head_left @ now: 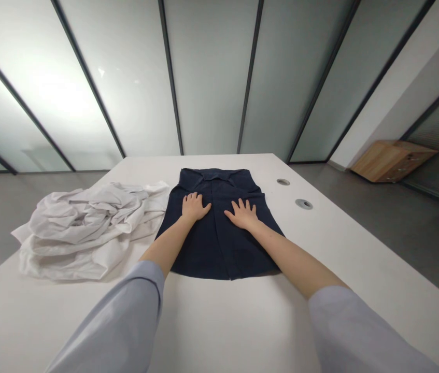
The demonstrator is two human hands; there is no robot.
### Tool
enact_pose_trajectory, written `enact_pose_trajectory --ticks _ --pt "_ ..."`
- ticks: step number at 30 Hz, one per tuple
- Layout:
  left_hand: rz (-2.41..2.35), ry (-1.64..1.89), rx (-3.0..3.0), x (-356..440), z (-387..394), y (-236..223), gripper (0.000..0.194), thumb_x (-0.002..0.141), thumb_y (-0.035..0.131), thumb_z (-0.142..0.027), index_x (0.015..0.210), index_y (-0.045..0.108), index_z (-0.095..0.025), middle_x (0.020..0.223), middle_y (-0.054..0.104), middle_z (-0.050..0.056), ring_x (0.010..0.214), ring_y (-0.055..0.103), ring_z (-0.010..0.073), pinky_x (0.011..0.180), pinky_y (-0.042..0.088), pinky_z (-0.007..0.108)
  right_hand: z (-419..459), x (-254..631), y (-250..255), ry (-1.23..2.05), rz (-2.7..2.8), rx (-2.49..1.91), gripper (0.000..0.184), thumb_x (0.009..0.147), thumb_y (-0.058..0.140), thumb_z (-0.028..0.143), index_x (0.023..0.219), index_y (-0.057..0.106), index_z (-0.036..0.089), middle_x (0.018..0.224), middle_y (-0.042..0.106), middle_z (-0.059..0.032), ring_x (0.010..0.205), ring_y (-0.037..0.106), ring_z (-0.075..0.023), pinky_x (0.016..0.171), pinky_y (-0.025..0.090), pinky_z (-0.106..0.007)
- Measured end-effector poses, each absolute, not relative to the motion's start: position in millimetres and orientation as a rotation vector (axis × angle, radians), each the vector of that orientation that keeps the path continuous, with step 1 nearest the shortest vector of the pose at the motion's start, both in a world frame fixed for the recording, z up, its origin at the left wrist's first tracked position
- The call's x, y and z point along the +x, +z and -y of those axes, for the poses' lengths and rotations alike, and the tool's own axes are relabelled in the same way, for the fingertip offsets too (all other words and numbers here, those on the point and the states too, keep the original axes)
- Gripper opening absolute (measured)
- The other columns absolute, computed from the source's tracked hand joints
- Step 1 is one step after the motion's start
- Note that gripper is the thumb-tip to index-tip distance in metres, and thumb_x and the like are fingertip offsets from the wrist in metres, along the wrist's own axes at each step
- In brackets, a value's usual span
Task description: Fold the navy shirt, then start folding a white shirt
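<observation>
While the left hand (194, 207) and the right hand (242, 214) lie flat on a dark blue shirt (219, 248), their fingers are spread wide and pinch nothing. The shirt is folded, with its collar at the far end, and it sits in the middle of the picture on a white table (235, 326). The hands are side by side, a little apart. Just left of the shirt is a messy pile of white cloth (87, 233). Two round metal rings (303, 204) are set in the table to the right. A wooden box (392, 160) sits on the gray floor (378, 217) at the upper right. Pale blue sleeves (118, 321) cover the arms at the bottom.
</observation>
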State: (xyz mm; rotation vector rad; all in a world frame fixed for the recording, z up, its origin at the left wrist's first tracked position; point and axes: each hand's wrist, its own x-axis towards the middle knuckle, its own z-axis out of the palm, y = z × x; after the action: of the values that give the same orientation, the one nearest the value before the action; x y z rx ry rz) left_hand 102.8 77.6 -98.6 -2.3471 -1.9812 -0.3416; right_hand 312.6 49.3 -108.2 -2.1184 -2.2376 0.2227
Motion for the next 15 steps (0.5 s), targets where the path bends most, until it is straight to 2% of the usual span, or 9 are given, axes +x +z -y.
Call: enact_pose_trajectory --ticks 3,5,8,11,13,15 --pt "1.910 -0.385 -2.312 103 -63 -95 0.046 0.090 0.040 -0.051 0.118 0.058 -0.020 0.127 0.056 0.014 0.121 0.046 0.0309 0.103 0.033 0.044 -58 315 -111 0.225 2.243 -2.106 0.079 0.089 0.020 0.071 0.151 0.028 0.022 0.159 0.017 -0.0139 0.143 0.013 -0.0401 0.110 0.011 -0.062" --pt "1.941 -0.330 -2.315 104 -53 -93 0.046 0.089 0.042 -0.052 0.116 0.059 -0.020 0.123 0.058 0.015 0.118 0.048 0.0323 0.099 0.036 0.046 -68 317 -109 0.218 2.251 -2.095 0.077 0.090 0.021 0.069 0.151 0.028 0.021 0.158 0.018 -0.0137 0.143 0.014 -0.0391 0.110 0.012 -0.061" --pt "2.070 -0.225 -2.326 104 -47 -94 0.057 0.088 0.038 -0.061 0.123 0.056 -0.019 0.133 0.052 0.017 0.123 0.045 0.0357 0.100 0.035 0.052 -81 319 -103 0.208 2.265 -2.076 0.074 0.092 0.024 0.064 0.150 0.029 0.020 0.158 0.021 -0.0141 0.142 0.017 -0.0382 0.111 0.013 -0.059" --pt "2.140 -0.146 -2.381 102 -52 -97 0.067 0.089 0.031 -0.064 0.137 0.046 -0.020 0.149 0.037 0.017 0.136 0.032 0.0370 0.106 0.026 0.060 -87 319 -99 0.191 2.265 -2.063 0.069 0.093 0.026 0.060 0.149 0.033 0.021 0.157 0.024 -0.0136 0.141 0.022 -0.0372 0.110 0.016 -0.057" --pt "2.124 -0.135 -2.419 98 -57 -99 0.069 0.089 0.028 -0.064 0.141 0.040 -0.020 0.154 0.029 0.016 0.140 0.024 0.0356 0.109 0.021 0.060 -86 319 -97 0.156 2.262 -2.047 0.065 0.094 0.028 0.057 0.146 0.037 0.020 0.155 0.028 -0.0140 0.139 0.026 -0.0355 0.110 0.019 -0.055" --pt "2.089 -0.171 -2.424 95 -61 -99 0.069 0.089 0.030 -0.065 0.140 0.041 -0.020 0.153 0.032 0.016 0.140 0.026 0.0344 0.110 0.021 0.058 -81 319 -95 0.087 2.271 -2.002 0.059 0.095 0.031 0.051 0.141 0.044 0.018 0.151 0.034 -0.0150 0.137 0.030 -0.0333 0.110 0.022 -0.051"
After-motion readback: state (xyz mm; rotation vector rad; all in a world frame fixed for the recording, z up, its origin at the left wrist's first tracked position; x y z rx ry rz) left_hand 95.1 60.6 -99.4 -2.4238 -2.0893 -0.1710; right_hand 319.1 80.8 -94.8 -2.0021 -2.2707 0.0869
